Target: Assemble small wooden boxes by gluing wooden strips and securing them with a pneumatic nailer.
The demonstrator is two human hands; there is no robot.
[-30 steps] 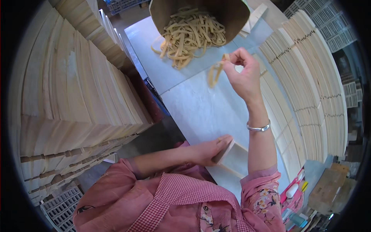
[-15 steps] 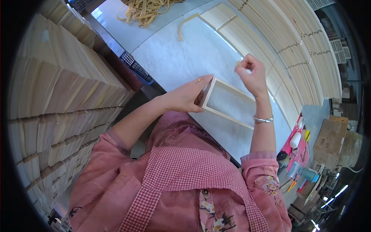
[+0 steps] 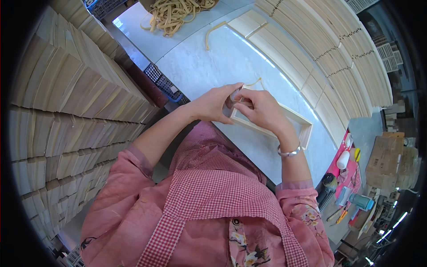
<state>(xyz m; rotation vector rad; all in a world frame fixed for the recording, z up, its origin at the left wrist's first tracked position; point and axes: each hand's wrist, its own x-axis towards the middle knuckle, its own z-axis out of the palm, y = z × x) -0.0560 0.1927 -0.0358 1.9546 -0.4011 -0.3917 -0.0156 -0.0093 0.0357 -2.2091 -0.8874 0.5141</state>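
A shallow rectangular frame of pale wood (image 3: 291,112) lies on the table, its far right corner near my right wrist. My left hand (image 3: 218,102) grips its left short end, thumb on the near side and fingers on the far side. My right hand (image 3: 260,109) is closed in a pinch over that same end, inside the frame. A thin tan strip (image 3: 254,82) loops out above the two hands, and its lower end runs behind my right hand. The fingertips of the right hand are partly hidden.
A heap of tan strips (image 3: 175,15) lies at the far left, with one loose strip (image 3: 214,32) nearer. Stacked wooden boards (image 3: 307,40) line the far right; wood stacks (image 3: 66,98) rise at left. A dark basket (image 3: 164,84) stands at the table's edge; tools (image 3: 347,187) lie right.
My right hand has come left and down from above the frame to its left end, beside my left hand. A looped tan strip now shows there. My left hand keeps its hold.
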